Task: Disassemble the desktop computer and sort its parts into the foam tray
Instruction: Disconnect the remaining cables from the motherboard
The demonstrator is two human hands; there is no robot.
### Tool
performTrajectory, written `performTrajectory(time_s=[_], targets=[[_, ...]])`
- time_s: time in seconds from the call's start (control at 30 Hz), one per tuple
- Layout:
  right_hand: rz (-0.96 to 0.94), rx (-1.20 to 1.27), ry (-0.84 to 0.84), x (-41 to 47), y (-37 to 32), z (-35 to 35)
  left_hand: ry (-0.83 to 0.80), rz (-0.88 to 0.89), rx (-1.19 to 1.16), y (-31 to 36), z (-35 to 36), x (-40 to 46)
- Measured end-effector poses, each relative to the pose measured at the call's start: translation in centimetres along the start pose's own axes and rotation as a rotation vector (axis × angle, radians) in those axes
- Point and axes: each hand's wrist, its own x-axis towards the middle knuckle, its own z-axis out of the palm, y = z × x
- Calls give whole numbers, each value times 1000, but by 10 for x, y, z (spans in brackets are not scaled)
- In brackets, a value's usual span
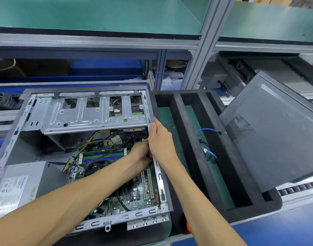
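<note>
Both hands are in at the right edge of the open computer case (pixel 15 132), which lies on its side on the bench with the cover off. Right hand (pixel 159 139) is wrapped over the case's right rim, fingers curled round the metal edge just below the drive cage (pixel 91 112). Left hand (pixel 141 157) is down inside, right next to it, over the motherboard (pixel 127 194), fingers bent around something small near the cables, can't make out what exactly, so can't tell if it's really gripping.

Power supply (pixel 15 189) sits in the near-left corner of the case, memory sticks (pixel 102 155) just left of the left hand.

Black foam tray (pixel 189 137) is touching the case's right side, with a blue cable (pixel 208 130) lying in one of its long slots. Grey side panel (pixel 276 132) rests tilted across the tray's far-right edge.
</note>
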Motion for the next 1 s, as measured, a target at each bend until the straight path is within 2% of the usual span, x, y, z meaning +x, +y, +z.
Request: performTrajectory(time_s=[0.17,0.3,0.47,0.77,0.9,1.0], targets=[[8,15,-2,0,0,-2,-21,-92,-160,-1,4,-9],[7,19,4,0,0,-1,-21,-81,-163,-2,6,-15],[3,18,6,1,1,-1,30,-166,-188,6,4,-3],[-6,17,-1,2,0,-2,20,-121,-146,4,7,-6],[-6,-2,-8,3,0,-3,40,-152,-114,10,7,-1],[-10,4,-11,3,0,-3,1,-191,-174,10,6,-4]])
